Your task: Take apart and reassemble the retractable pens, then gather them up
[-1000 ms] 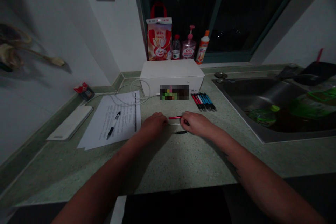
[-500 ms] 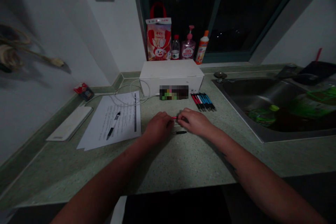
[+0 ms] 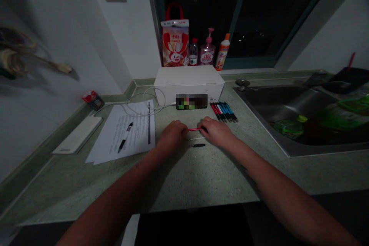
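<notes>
On a speckled green table (image 3: 201, 178), both hands rest palm down and close together, fingers loosely curled. Between them lies a slim red pen barrel (image 3: 195, 129), its ends reaching the fingertips of the left hand (image 3: 172, 135) and the right hand (image 3: 216, 132); whether either hand grips it, I cannot tell. Just below it, nearer the person, lie a thin white rod (image 3: 197, 138) and a short black pen part (image 3: 197, 145), neither touched. Beyond the right hand, a row of colored pens (image 3: 223, 112) lies side by side near a white box (image 3: 188, 86). Left of the left hand, a black pen (image 3: 125, 137) lies on printed paper (image 3: 138, 123).
</notes>
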`<action>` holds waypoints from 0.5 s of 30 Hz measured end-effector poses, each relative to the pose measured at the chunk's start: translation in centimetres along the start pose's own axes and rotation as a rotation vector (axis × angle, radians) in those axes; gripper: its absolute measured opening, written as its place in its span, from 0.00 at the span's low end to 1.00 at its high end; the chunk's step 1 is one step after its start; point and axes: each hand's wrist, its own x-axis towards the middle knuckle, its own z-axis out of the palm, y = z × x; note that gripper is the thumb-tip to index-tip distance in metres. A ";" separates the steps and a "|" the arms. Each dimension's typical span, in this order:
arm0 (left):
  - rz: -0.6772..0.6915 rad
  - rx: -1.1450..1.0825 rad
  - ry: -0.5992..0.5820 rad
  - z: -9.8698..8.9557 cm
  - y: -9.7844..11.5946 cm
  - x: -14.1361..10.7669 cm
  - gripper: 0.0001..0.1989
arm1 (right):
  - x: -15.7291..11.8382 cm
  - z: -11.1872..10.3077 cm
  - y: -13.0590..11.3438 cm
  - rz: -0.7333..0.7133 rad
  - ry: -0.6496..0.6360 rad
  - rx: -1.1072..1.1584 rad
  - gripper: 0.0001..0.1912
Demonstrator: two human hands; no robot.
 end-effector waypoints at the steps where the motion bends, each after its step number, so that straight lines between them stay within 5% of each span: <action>1: -0.022 0.002 0.010 -0.1 -0.2 0.0 0.10 | 0.0 -0.1 0.0 0.003 -0.004 0.000 0.11; 15: -0.063 -0.024 0.003 0.4 -0.5 0.1 0.09 | -0.1 0.0 -0.4 -0.029 -0.026 0.018 0.11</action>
